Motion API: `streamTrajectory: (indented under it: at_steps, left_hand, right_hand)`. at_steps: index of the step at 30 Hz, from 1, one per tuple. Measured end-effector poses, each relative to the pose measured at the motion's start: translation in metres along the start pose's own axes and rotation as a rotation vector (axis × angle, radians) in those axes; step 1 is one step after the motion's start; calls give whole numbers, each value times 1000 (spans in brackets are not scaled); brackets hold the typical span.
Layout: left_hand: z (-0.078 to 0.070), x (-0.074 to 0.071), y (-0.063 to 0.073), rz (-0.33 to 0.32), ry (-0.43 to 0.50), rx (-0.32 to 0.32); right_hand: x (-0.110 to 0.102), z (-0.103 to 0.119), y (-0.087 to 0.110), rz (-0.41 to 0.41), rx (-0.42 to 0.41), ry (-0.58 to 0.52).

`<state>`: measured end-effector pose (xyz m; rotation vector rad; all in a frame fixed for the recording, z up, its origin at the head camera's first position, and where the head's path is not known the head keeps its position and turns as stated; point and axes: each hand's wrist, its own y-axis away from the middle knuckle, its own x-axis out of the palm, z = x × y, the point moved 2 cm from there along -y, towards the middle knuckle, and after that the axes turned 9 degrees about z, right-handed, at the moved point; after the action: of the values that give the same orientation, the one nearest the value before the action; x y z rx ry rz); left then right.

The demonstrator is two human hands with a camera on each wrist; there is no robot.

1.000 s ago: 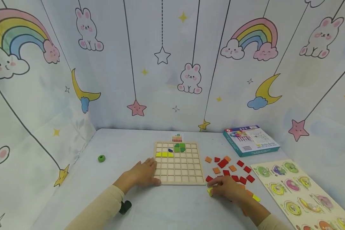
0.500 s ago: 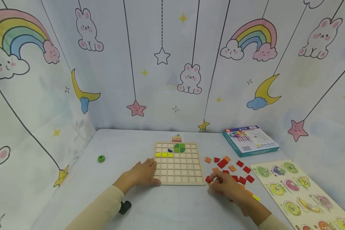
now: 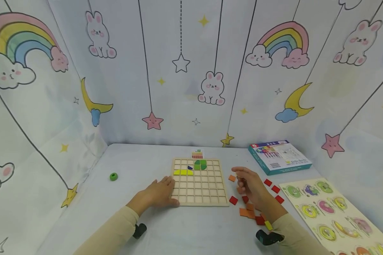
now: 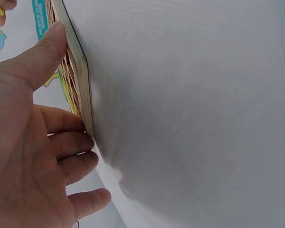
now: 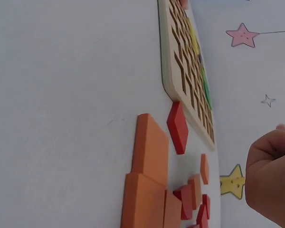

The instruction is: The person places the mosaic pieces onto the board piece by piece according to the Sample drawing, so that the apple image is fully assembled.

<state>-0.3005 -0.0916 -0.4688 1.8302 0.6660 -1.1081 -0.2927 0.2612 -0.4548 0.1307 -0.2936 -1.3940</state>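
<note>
My left hand [image 3: 157,193] rests against the left edge of the wooden grid board [image 3: 200,187], fingers extended. In the left wrist view, the thumb [image 4: 52,45] lies along the board's front edge. Yellow pieces [image 3: 183,172], green pieces [image 3: 200,164] and a small dark blue piece [image 3: 190,168] sit in the board's upper cells. Raised right of the board, my right hand [image 3: 252,186] pinches a small yellow piece [image 4: 0,8], which shows at the left wrist view's corner and is hidden in the head view.
Orange tiles [image 3: 247,213], red tiles [image 3: 233,200] and a yellow tile [image 3: 268,225] lie about the right forearm. A pattern card [image 3: 197,154] stands behind the board. Farther right are a box [image 3: 279,156] and a fruit-picture board [image 3: 325,205]. A green bead [image 3: 113,176] sits at left.
My right hand has risen from the loose tiles by the board's lower right corner, moving away over the pile with the yellow piece. My left hand has stayed on the board's edge.
</note>
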Motion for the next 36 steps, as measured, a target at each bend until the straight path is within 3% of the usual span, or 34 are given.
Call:
streamTrajectory:
  at_steps: [9,13,16,22,26,30,33,36]
  left_hand:
    - [-2,-1,0,-1,-5,2]
    - [-2,-2,0,1,-4,-3]
    - [-3,-3,1,0,0,-6]
    - [-2,-1,-1,-6,-3,-7]
    - [-1,0,-2,-8,-9,-12]
    - [-1,0,-1,-9,-12,-12]
    - [-2,-1,0,-10,-9,-7]
    - [-2,-2,2,-10,-13,-7]
  right_hand:
    - [11,-3,-27,30,-78,-76]
    - [20,-4,-38,92,-111,-11]
    - [30,-5,-49,118,-107,68]
    - [56,-8,-74,91,-28,256]
    - [75,-9,-87,102,-34,384]
    - [90,-10,-97,108,-77,599]
    - [97,-10,-99,68,-84,773]
    - [102,-9,-101,25,-71,853]
